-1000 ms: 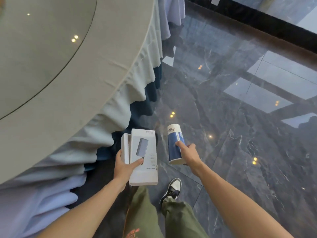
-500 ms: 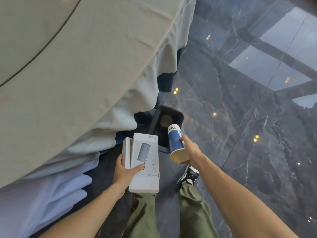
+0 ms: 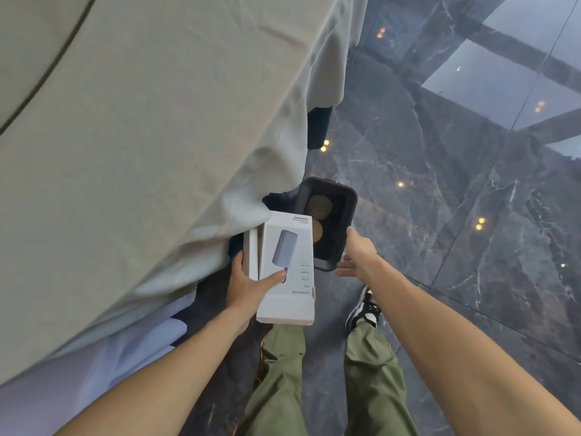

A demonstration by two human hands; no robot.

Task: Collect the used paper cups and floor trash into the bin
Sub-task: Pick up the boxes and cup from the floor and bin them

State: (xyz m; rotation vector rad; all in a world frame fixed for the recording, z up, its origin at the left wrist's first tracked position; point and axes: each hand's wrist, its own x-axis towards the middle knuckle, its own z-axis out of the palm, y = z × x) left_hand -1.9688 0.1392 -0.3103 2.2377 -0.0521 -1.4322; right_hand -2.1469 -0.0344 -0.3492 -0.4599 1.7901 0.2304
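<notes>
A dark rectangular bin (image 3: 348,215) stands on the floor by the tablecloth's hem. Paper cups (image 3: 319,205) lie inside it, showing as brownish round shapes. My left hand (image 3: 248,286) grips two white product boxes (image 3: 286,272), the front one printed with a grey power bank; they overlap the bin's near left corner. My right hand (image 3: 356,254) hovers at the bin's near right rim with fingers spread and nothing in it.
A round table under a grey-green cloth (image 3: 151,127) fills the left, its skirt hanging to the floor. Polished dark marble floor (image 3: 456,199) stretches right. My legs in green trousers and a black-and-white shoe (image 3: 364,309) are below the bin.
The blue paper cup has left my right hand and is in the bin. The hand has opened. The view has moved closer over the bin.
</notes>
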